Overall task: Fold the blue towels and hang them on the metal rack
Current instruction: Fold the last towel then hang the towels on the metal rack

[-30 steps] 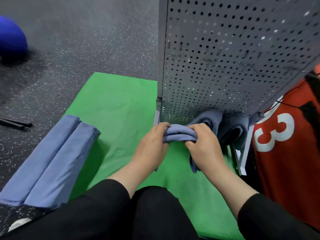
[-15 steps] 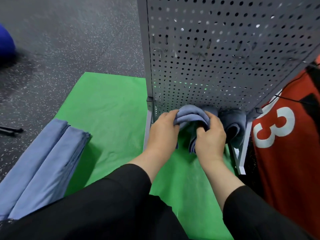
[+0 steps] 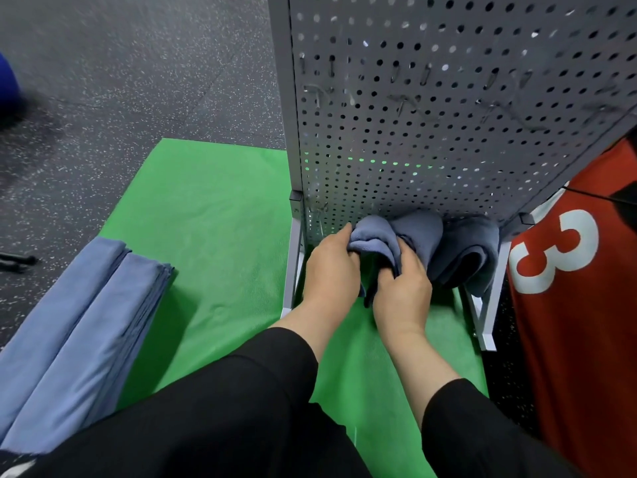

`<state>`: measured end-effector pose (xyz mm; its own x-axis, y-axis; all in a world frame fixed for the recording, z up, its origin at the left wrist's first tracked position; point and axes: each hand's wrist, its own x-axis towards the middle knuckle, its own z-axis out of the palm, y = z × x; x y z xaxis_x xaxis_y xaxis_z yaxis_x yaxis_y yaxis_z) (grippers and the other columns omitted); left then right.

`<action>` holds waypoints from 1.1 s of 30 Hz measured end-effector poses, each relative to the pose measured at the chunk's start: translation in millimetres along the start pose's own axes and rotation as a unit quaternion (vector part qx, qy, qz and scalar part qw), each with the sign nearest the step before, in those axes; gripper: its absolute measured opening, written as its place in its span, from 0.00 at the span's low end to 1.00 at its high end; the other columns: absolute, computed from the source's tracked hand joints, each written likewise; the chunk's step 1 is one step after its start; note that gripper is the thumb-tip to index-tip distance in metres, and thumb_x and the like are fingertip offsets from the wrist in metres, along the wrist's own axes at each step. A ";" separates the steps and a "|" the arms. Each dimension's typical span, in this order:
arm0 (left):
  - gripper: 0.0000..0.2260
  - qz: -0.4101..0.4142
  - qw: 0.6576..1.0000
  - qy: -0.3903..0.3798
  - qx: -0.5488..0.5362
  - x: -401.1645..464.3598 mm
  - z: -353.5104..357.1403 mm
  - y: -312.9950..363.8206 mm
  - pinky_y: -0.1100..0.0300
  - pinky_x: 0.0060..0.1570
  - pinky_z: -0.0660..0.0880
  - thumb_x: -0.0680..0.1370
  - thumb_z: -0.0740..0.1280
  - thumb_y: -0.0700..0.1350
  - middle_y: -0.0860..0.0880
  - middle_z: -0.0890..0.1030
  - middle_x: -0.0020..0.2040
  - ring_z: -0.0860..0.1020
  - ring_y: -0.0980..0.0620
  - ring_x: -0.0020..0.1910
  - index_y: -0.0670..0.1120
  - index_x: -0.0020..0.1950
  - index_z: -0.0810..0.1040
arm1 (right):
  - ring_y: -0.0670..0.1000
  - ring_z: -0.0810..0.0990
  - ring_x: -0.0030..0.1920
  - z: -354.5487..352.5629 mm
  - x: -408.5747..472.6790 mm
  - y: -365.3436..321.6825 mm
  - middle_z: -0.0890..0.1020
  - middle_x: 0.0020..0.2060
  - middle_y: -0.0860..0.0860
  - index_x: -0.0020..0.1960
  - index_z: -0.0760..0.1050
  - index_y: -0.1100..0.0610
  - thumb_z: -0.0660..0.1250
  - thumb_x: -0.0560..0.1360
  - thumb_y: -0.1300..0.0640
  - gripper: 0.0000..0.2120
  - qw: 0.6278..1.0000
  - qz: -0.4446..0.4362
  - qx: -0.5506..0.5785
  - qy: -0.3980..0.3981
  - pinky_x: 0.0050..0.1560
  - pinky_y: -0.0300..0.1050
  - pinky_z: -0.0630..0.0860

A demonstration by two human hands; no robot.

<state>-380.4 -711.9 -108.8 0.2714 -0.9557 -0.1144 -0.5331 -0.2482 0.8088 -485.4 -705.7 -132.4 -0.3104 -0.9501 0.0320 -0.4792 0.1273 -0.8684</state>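
Note:
A folded blue towel is draped at the foot of the grey perforated metal rack. My left hand grips its left side and my right hand grips its hanging front part. Two more folded blue towels hang to its right along the rack's lower edge. What they hang over is hidden behind the cloth. A stack of folded blue towels lies on the floor at the left.
A green mat covers the floor under the rack, whose white legs stand on it. A red jersey with a white 3 hangs at the right. Dark speckled floor lies beyond, with a blue ball far left.
Both hands have carried the folded towel forward and up to the rack's lower edge, beside the hung towels. The rack is closer in view.

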 end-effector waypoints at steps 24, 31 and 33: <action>0.35 0.014 0.986 -0.158 0.044 12.9 10.0 -40.0 0.52 0.68 0.72 0.78 0.63 0.37 0.45 0.69 0.77 0.73 0.42 0.71 0.49 0.83 0.53 | 0.63 0.79 0.57 25.2 14.8 29.1 0.81 0.59 0.62 0.67 0.71 0.61 0.67 0.79 0.57 0.19 0.978 0.107 -0.129 -0.127 0.50 0.47 0.73; 0.29 -0.028 0.980 -0.158 0.116 -14.1 -25.3 -57.5 0.55 0.61 0.72 0.81 0.62 0.40 0.42 0.75 0.73 0.76 0.40 0.66 0.47 0.83 0.59 | 0.57 0.77 0.44 28.8 -23.7 33.1 0.79 0.39 0.56 0.49 0.79 0.62 0.70 0.78 0.51 0.13 0.930 0.130 -0.211 -0.272 0.44 0.46 0.70; 0.25 -0.027 0.978 -0.142 0.150 -24.5 -43.1 -65.8 0.55 0.63 0.71 0.82 0.62 0.43 0.41 0.77 0.71 0.76 0.40 0.67 0.48 0.80 0.65 | 0.56 0.77 0.41 28.0 -27.6 17.7 0.80 0.35 0.53 0.42 0.80 0.59 0.70 0.78 0.49 0.13 0.917 0.088 -0.222 -0.320 0.44 0.46 0.73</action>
<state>-317.4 -665.4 -134.4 0.0939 -0.9348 -0.3424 -0.7463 -0.2937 0.5972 -462.4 -685.2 -162.4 0.0621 -0.8581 -0.5098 -0.7986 0.2636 -0.5410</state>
